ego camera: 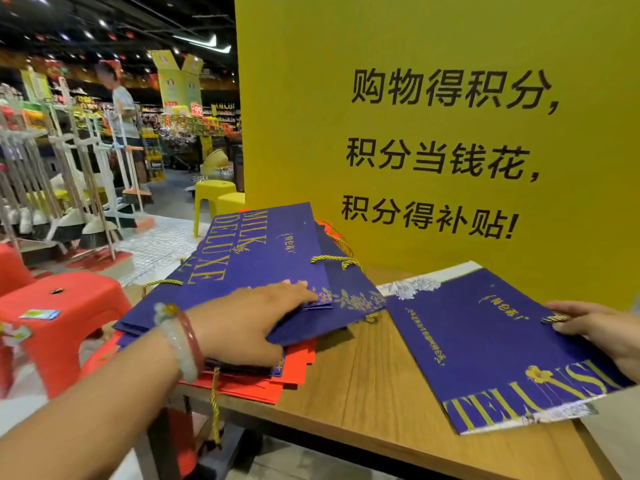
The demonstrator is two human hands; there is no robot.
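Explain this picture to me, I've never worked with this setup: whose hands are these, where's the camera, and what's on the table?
There is no machine here. A person works with bare hands, and the one camera sits on their head, looking forward and down. The left hand, with bracelets on its wrist, lies with straight fingers on a stack of blue paper bags that have gold cord handles. Red bags stick out beneath that stack. The right hand grips the edge of a single blue bag, which lies apart from the stack on the wooden table. Behind the table stands a yellow sign, and a red stool is at the left.
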